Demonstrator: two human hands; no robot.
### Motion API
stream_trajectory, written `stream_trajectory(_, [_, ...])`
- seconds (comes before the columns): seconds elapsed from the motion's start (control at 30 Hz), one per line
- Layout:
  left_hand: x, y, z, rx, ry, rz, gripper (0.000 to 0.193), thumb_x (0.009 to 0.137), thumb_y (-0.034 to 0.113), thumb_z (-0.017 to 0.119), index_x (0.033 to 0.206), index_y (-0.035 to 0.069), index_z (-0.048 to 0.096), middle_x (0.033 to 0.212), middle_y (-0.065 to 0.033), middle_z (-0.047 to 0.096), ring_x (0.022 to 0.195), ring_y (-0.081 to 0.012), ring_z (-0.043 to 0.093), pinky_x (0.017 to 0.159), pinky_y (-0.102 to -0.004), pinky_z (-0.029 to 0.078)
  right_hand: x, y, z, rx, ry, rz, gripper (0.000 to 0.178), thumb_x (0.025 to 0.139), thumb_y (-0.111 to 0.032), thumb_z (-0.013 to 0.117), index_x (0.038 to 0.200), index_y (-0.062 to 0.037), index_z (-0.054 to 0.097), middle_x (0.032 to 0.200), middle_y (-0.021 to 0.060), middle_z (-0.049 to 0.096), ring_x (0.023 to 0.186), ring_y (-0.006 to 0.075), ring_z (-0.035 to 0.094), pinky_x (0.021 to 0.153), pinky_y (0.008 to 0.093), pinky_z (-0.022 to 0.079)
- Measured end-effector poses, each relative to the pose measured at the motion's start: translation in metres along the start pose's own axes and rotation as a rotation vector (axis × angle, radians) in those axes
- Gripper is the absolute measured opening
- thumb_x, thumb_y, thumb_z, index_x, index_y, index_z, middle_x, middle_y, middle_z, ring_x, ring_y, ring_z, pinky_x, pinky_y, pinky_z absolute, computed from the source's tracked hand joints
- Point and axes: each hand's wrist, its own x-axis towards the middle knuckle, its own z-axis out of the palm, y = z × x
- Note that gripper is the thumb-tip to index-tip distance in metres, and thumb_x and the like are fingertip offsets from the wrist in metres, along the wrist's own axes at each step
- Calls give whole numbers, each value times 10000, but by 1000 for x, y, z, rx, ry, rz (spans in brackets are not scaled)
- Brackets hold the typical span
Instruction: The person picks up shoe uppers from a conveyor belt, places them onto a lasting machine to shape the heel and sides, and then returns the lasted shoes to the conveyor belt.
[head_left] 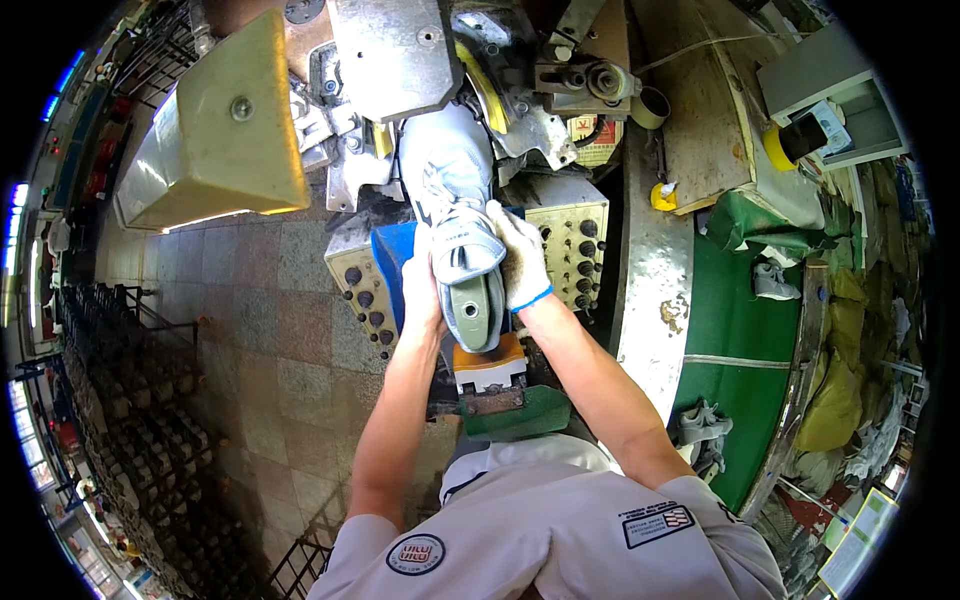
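A light grey-blue shoe upper with laces is stretched over a green shoe last. Its toe points away from me, under the metal plate of a machine, and the heel end faces me. My left hand is closed along the left side of the shoe near its collar. On the right side, my right hand, in a white glove with a blue cuff, wraps the collar. Most fingertips are hidden behind the shoe. Just below the heel sits an orange-topped machine block.
Control boxes with dark knobs flank the shoe. A yellowed guard juts out at the upper left. On the right runs a green conveyor belt carrying a few shoes, behind a metal edge. Dark racks stand at the left.
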Motion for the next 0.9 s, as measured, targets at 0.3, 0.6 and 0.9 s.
stream_trajectory(0.3, [9,-10,0,37,50,53,533,1060,460,497,1076,-27,713,966,-56,714,819,-114,634,745,-287,513,9,5,-8,-128,37,-31,275,1001,-272,651,1024,-10,733,896,-17,663,799,70,569,739,245,467])
stream_trajectory(0.6, [17,-32,-4,124,17,184,473,1068,364,462,1183,-47,668,1063,-90,711,940,-149,642,845,-295,499,26,-3,-15,-197,-19,-69,214,988,-241,669,952,-38,724,876,-10,681,769,76,596,680,262,483])
stream_trajectory(0.9, [6,-5,-31,337,72,111,621,1063,529,435,1198,-35,656,1038,-99,712,876,-120,651,803,-281,525,14,-5,-44,-244,131,-104,342,1003,-339,634,1049,-7,701,960,30,682,786,117,607,676,275,481])
